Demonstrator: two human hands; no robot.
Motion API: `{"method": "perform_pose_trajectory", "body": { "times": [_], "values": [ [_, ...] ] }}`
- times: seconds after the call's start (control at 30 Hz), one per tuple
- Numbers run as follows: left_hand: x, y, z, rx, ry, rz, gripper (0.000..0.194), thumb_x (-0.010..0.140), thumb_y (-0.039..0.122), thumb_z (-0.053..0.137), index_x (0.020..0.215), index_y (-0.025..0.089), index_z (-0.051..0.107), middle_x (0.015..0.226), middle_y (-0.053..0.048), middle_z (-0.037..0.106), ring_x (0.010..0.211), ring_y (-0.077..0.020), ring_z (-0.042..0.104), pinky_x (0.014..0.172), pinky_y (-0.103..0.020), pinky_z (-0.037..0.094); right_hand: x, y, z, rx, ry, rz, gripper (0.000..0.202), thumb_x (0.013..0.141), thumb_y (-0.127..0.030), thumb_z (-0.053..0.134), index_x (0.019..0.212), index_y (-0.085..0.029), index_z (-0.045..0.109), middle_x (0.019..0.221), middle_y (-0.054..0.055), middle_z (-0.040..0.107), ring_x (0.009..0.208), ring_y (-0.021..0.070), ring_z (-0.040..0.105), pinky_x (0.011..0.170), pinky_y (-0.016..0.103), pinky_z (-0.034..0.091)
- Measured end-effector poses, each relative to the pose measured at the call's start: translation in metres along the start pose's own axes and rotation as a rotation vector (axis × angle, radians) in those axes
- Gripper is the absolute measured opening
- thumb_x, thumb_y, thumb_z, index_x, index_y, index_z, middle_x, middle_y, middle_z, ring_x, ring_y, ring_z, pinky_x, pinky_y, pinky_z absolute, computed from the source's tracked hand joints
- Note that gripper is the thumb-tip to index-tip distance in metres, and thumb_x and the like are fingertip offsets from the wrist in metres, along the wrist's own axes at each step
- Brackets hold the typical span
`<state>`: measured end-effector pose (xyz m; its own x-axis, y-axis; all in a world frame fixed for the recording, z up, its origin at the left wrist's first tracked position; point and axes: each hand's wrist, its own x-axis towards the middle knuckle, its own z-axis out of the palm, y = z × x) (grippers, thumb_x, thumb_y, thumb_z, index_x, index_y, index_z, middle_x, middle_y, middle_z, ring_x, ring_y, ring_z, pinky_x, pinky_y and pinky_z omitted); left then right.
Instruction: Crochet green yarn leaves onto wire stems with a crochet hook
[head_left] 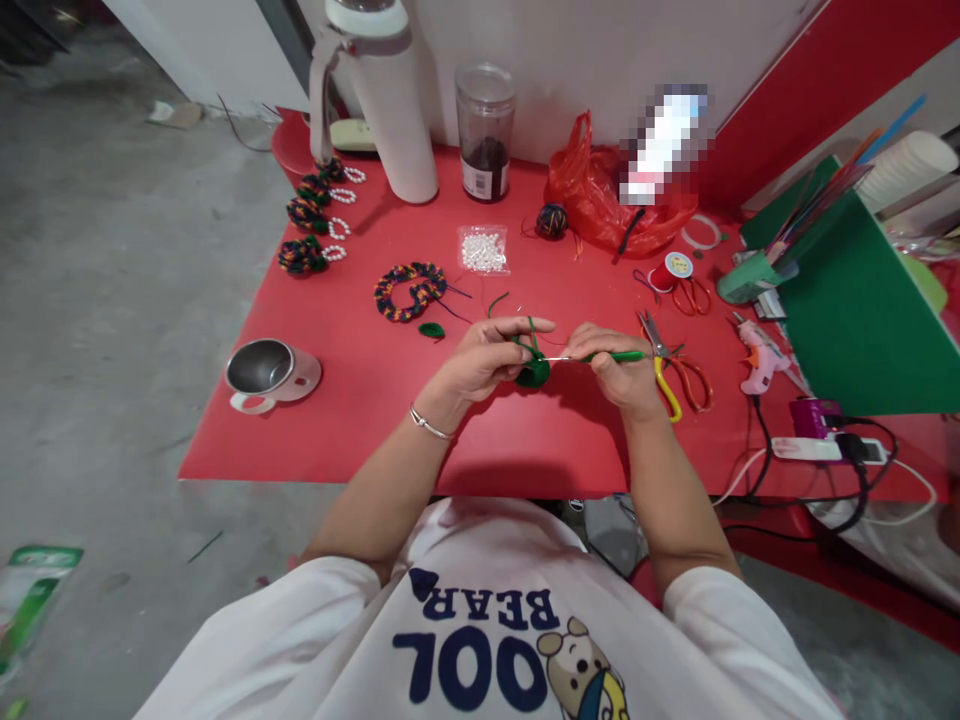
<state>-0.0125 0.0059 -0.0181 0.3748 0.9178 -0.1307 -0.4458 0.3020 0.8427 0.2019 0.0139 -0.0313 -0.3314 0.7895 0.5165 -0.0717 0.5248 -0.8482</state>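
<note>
I see the left hand (484,358) pinching the green yarn piece (533,372), which hangs just below its fingertips; my right hand (616,365) grips the green-handled hook (619,357), its metal shaft reaching left to the yarn.

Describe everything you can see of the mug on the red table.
The mug has a pale outer wall with a small brownish mark, a grey, metal-looking lining and a pale loop handle turned toward the table's near edge. It appears to stand upright, mouth uncovered, with no contents visible. It sits close to the left edge of the red table, which is all that touches it.
</note>
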Motion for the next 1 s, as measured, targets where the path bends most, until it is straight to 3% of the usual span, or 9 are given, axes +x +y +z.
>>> {"method": "perform_pose_trajectory", "body": {
  "times": [0.07,0.17,0.3,0.5,0.6,0.7,0.77,0.9,1.0],
  "values": [
    [0.001,-0.006,0.005,0.058,0.036,0.075,0.052,0.062,0.017,0.084,0.114,0.013,0.08,0.063,0.004,0.06,0.048,-0.0051,0.045,0.046,-0.022,0.029,-0.002,0.006,0.009,0.047,0.064,0.026,0.032,0.093,-0.062,0.067,0.095,-0.034,0.084,0.088,0.002,0.081,0.087,0.0221,0.075,0.082,0.042,0.061],
    [0.003,-0.015,0.01,0.104,0.09,0.157,0.063,0.064,0.02,0.089,0.125,0.014,0.076,0.072,0.001,0.069,0.055,-0.0073,0.054,0.052,-0.022,0.04,-0.002,0.007,0.019,-0.057,0.129,0.012,0.026,0.093,-0.057,0.071,0.104,-0.036,0.083,0.112,0.002,0.081,0.107,0.0227,0.075,0.094,0.043,0.06],
    [0.006,-0.023,0.01,0.129,0.163,0.181,0.071,0.066,0.023,0.089,0.134,0.015,0.071,0.074,0.001,0.073,0.056,-0.0077,0.057,0.053,-0.021,0.043,0.001,0.0,0.019,-0.248,0.092,-0.113,0.02,0.094,-0.047,0.074,0.109,-0.037,0.082,0.107,0.001,0.083,0.099,0.0216,0.076,0.093,0.043,0.059],
    [0.006,-0.024,0.013,0.173,0.232,0.226,0.071,0.068,0.019,0.085,0.138,0.016,0.069,0.077,0.0,0.075,0.062,-0.0093,0.064,0.059,-0.021,0.047,-0.004,0.003,0.02,-0.532,0.162,-0.26,0.02,0.097,-0.037,0.072,0.116,-0.035,0.078,0.11,0.003,0.082,0.099,0.0223,0.074,0.091,0.044,0.059],
    [0.006,-0.025,0.014,0.119,0.21,0.195,0.074,0.068,0.019,0.086,0.139,0.018,0.068,0.075,0.001,0.075,0.059,-0.0088,0.063,0.059,-0.021,0.048,-0.009,0.007,0.025,-0.641,0.21,-0.337,0.028,0.097,-0.035,0.073,0.124,-0.035,0.075,0.116,0.006,0.081,0.104,0.0238,0.074,0.092,0.045,0.058],
    [0.006,-0.026,0.012,-0.004,0.12,0.096,0.077,0.065,0.024,0.092,0.138,0.018,0.068,0.076,0.0,0.076,0.057,-0.0091,0.063,0.057,-0.021,0.047,-0.01,0.01,0.027,-0.595,0.242,-0.359,0.029,0.097,-0.042,0.072,0.125,-0.036,0.074,0.117,0.005,0.081,0.104,0.0236,0.074,0.092,0.045,0.058],
    [0.006,-0.024,0.008,-0.061,0.061,0.032,0.079,0.062,0.025,0.095,0.136,0.018,0.069,0.077,-0.001,0.077,0.062,-0.0111,0.067,0.061,-0.022,0.05,-0.009,0.011,0.026,-0.464,0.241,-0.3,0.027,0.096,-0.05,0.069,0.118,-0.037,0.077,0.112,0.003,0.082,0.101,0.0229,0.075,0.093,0.045,0.058],
    [0.005,-0.017,-0.001,-0.029,0.019,-0.01,0.075,0.06,0.022,0.097,0.131,0.014,0.072,0.085,-0.005,0.079,0.073,-0.0148,0.072,0.071,-0.026,0.053,-0.008,0.018,0.019,-0.14,0.198,0.024,0.037,0.098,-0.063,0.059,0.102,-0.033,0.08,0.1,0.002,0.081,0.098,0.022,0.075,0.089,0.042,0.061],
    [0.003,-0.011,-0.005,0.073,-0.003,-0.026,0.071,0.064,0.021,0.094,0.131,0.014,0.073,0.087,-0.008,0.079,0.063,-0.0123,0.066,0.056,-0.022,0.043,-0.008,0.023,0.013,0.025,0.204,0.176,0.045,0.096,-0.069,0.057,0.094,-0.03,0.08,0.095,0.003,0.079,0.088,0.0194,0.074,0.078,0.036,0.062]
  ]
}}
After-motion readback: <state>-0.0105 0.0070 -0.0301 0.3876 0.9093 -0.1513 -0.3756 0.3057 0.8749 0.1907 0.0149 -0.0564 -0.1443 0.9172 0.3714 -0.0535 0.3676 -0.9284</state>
